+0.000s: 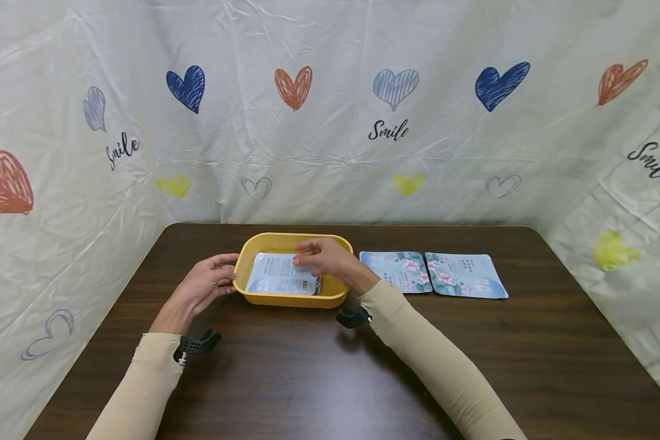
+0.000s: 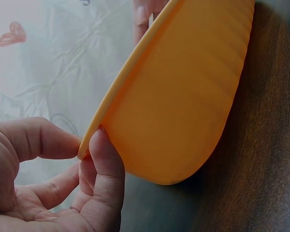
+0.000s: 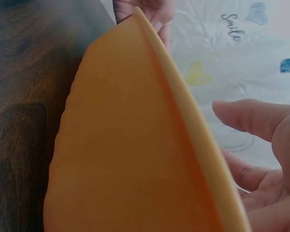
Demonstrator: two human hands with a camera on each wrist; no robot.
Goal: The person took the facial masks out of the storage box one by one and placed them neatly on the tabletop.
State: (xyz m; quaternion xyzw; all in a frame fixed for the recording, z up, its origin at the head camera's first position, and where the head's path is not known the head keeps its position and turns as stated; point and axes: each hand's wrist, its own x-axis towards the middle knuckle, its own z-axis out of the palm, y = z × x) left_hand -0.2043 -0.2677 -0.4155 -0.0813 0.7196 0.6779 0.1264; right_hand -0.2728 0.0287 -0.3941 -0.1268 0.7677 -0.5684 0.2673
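Observation:
A shallow yellow plastic basket (image 1: 294,300) sits toward the back of the table, left of centre. Inside it lies a flat, pale blue sachet (image 1: 282,275), its printed back and barcode facing up. At the basket's left end my left hand (image 1: 209,282) pinches the rim between thumb and finger, as the left wrist view shows. Over the right part of the basket my right hand (image 1: 332,261) hovers with thumb and fingers apart, fingertips close to the sachet's upper right corner. Whether they touch it is unclear. In the right wrist view, the basket wall partly hides the fingers.
Two more sachets, a blue floral one (image 1: 397,272) and another beside it (image 1: 466,276), lie flat on the dark wooden table (image 1: 308,373) right of the basket. A white curtain (image 1: 330,140) with printed hearts hangs behind the table.

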